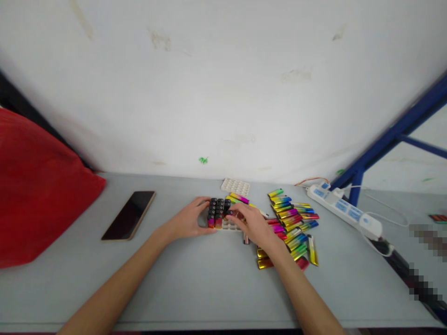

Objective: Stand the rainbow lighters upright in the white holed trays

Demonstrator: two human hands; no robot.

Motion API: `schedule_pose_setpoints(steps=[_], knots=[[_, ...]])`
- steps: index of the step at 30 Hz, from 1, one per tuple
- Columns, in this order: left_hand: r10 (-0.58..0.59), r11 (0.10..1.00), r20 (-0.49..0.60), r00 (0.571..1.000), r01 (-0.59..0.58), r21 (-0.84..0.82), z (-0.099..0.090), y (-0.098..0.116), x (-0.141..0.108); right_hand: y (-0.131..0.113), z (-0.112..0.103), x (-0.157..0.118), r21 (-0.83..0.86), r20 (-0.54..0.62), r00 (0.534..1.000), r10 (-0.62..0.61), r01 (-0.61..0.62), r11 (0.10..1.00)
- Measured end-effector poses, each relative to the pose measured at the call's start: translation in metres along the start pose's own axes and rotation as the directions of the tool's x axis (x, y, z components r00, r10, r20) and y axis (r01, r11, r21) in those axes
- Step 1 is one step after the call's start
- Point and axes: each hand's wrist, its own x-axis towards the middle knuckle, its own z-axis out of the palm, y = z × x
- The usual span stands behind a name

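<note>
Several black-topped lighters (215, 215) stand upright in rows in a white tray with holes (231, 226). My left hand (190, 218) curves around the left side of these rows, its thumb at the front corner and its fingers at the back. On the tray's right part, my right hand (249, 222) pinches a black-topped lighter (229, 213) beside the standing ones. The lower part of that lighter is hidden. To the right of my right hand, a pile of shiny multicoloured lighters (291, 221) lies loose on the grey table (195, 288).
A second white holed tray (236, 186) lies near the wall, with a few lighters in front of it. A dark phone (129, 215) lies at the left, beside a red cloth (38, 195). At the right are a white power strip (344, 211) with cables and a blue metal frame (391, 135).
</note>
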Motion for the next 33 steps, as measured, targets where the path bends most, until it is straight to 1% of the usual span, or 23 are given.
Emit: schedule_pose_setpoints(steps=[3, 5, 6, 8, 11, 14, 16, 19, 20, 22, 24, 26, 28, 29, 31, 33], knots=[[0.002, 1.000, 0.000, 1.000, -0.002, 0.005, 0.002, -0.003, 0.000, -0.001, 0.001, 0.002, 0.014, 0.006, 1.000, 0.016, -0.016, 1.000], [0.013, 1.000, 0.000, 1.000, -0.013, 0.001, 0.002, -0.005, 0.000, -0.006, 0.003, 0.005, 0.004, 0.028, 0.999, 0.029, -0.029, 1.000], [0.017, 1.000, -0.001, 1.000, -0.017, -0.001, 0.002, -0.005, 0.001, -0.009, 0.004, 0.006, -0.024, 0.043, 0.998, 0.043, -0.042, 0.999], [0.023, 1.000, -0.004, 1.000, -0.023, -0.004, 0.002, -0.007, 0.001, -0.017, 0.004, 0.009, -0.130, 0.060, 0.994, 0.094, -0.086, 0.988], [0.030, 1.000, -0.003, 1.000, -0.030, -0.008, 0.002, -0.007, 0.002, -0.025, 0.002, 0.014, -0.295, 0.050, 0.983, 0.177, -0.154, 0.943], [0.031, 0.999, -0.005, 0.999, -0.031, -0.016, 0.001, -0.008, 0.002, -0.026, 0.002, 0.015, -0.364, 0.041, 0.977, 0.211, -0.182, 0.913], [0.030, 0.999, -0.006, 1.000, -0.030, -0.014, 0.001, -0.008, 0.003, -0.024, 0.003, 0.014, -0.376, 0.051, 0.975, 0.217, -0.182, 0.909], [0.041, 0.999, -0.001, 0.999, -0.041, -0.003, 0.001, -0.008, 0.003, -0.016, -0.003, 0.011, -0.266, 0.062, 0.982, 0.176, -0.154, 0.951], [0.044, 0.999, 0.002, 0.999, -0.044, 0.002, 0.000, -0.008, 0.003, -0.012, -0.009, 0.010, -0.220, 0.035, 0.986, 0.161, -0.150, 0.964], [0.040, 0.999, 0.010, 0.999, -0.040, 0.008, 0.000, -0.008, 0.003, 0.003, -0.030, 0.007, -0.177, -0.081, 0.985, 0.155, -0.168, 0.970], [0.030, 1.000, 0.020, 0.999, -0.030, 0.008, 0.000, -0.008, 0.003, 0.027, -0.058, 0.004, -0.185, -0.280, 0.945, 0.169, -0.226, 0.956], [0.026, 1.000, 0.023, 0.999, -0.026, 0.004, 0.001, -0.009, 0.003, 0.058, -0.086, 0.002, -0.206, -0.338, 0.921, 0.193, -0.273, 0.940], [0.036, 0.999, 0.018, 0.999, -0.036, 0.002, 0.001, -0.009, 0.003, 0.089, -0.108, -0.001, -0.274, -0.317, 0.919, 0.234, -0.325, 0.905], [0.042, 0.999, 0.014, 0.999, -0.042, 0.002, 0.002, -0.009, 0.003, 0.102, -0.116, -0.002, -0.318, -0.263, 0.929, 0.260, -0.338, 0.886], [0.052, 0.999, 0.007, 0.999, -0.052, 0.003, 0.002, -0.009, 0.003, 0.122, -0.124, -0.003, -0.374, -0.159, 0.940, 0.303, -0.341, 0.862], [0.049, 0.999, 0.000, 0.999, -0.049, 0.004, 0.002, -0.009, 0.004, 0.133, -0.126, -0.004, -0.395, -0.088, 0.940, 0.331, -0.338, 0.855]])
